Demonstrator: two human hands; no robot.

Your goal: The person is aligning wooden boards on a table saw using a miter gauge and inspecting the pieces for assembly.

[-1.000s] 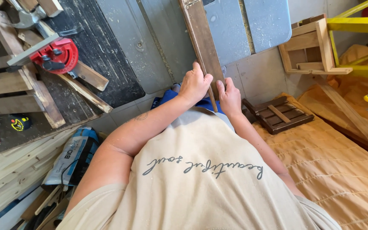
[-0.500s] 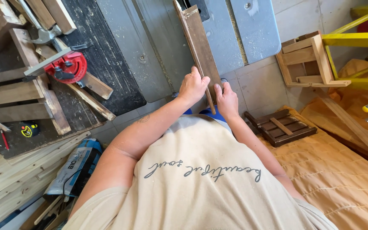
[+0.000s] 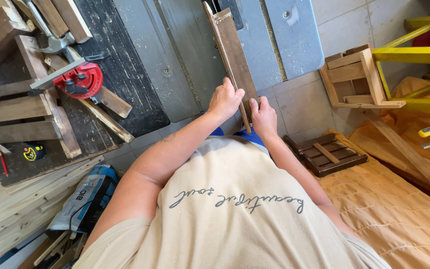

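A long dark wooden plank lies lengthwise on a grey metal saw table, its far end near the black slot at the top. My left hand grips the plank's near end from the left side. My right hand presses on the same end from the right, fingers pointing forward along the board. Both forearms reach out over my beige shirt.
A dark workbench at left carries wood offcuts, a red and grey protractor gauge, a hammer and a tape measure. Right: a small wooden crate frame, a dark slatted piece, orange cloth, yellow frame.
The plank has slid forward along the saw table, away from me. Both hands have followed it, staying on its near end.
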